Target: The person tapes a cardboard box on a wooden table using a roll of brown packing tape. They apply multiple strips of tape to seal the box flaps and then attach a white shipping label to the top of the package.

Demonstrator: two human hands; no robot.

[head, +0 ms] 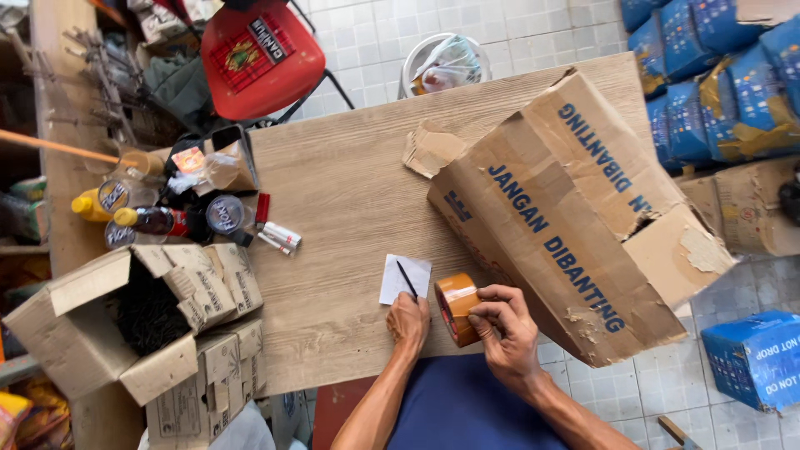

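Observation:
My right hand (504, 327) grips a roll of brown packing tape (457, 307) standing on edge near the front of the wooden table (342, 192). My left hand (408, 321) rests beside it, fingers curled around a dark pen (407, 279) whose tip lies over a small white slip of paper (405, 277). A large worn cardboard box (575, 217) with blue lettering lies tilted on the table, right next to the tape roll.
A torn cardboard flap (432, 148) lies by the big box. Open cartons (125, 325) stand at the left, with bottles and jars (142, 218) behind them. A red chair (260, 58), a white bucket (446, 62) and stacked blue boxes (717, 75) surround the table.

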